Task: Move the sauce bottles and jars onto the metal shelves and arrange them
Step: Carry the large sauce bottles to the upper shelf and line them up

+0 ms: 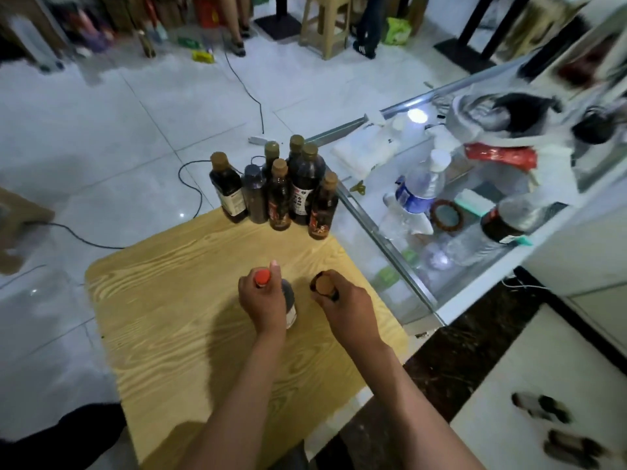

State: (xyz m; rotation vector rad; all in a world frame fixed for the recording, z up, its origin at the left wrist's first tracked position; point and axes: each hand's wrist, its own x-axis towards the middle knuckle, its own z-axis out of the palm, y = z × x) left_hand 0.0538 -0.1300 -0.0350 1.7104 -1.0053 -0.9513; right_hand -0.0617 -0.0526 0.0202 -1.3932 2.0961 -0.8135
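My left hand [263, 301] is closed around the neck of a dark sauce bottle with a red cap [263, 278], standing near the middle of the wooden table [163, 307]. My right hand [346, 308] grips a dark bottle with a brown cap [325, 283] just to its right. Several dark sauce bottles with brown caps [278, 195] stand clustered at the table's far edge. No metal shelf is clearly visible.
A glass display counter [390, 245] stands right of the table, holding water bottles, a jar [505, 222] and clutter. Black cables [190, 184] trail over the white tiled floor. A plastic stool [327, 25] and people's legs are at the far side.
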